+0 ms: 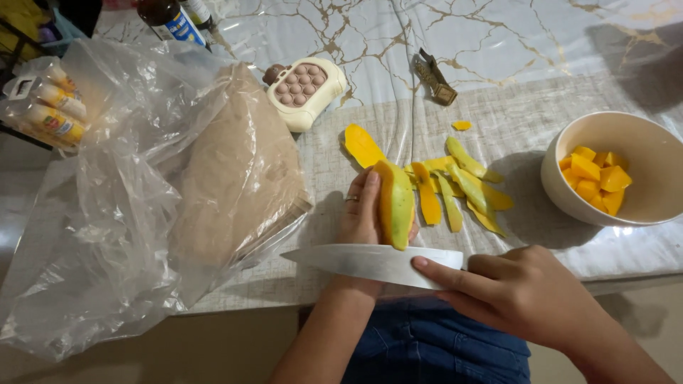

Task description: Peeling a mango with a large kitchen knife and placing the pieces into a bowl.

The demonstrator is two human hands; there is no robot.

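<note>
I see the left hand (361, 213) gripping the mango piece (395, 205) upright at the table edge; the right hand (523, 291) holds the knife (373, 262), blade touching its base (1 finger on the spine). Slippery flesh could let the blade slide toward the left fingers

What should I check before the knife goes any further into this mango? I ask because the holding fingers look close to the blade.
1. Left hand grips the mango piece upright: ok.
2. Left fingertips stay above the knife blade: cannot tell, the blade covers the lower palm.
3. Right hand steadies the knife, forefinger along the blade: ok.
4. Blade meets the lower end of the mango piece: ok.
5. Peel strips lie apart from the cut: ok.
6. Bowl with mango cubes stands close at the right: ok.
</note>
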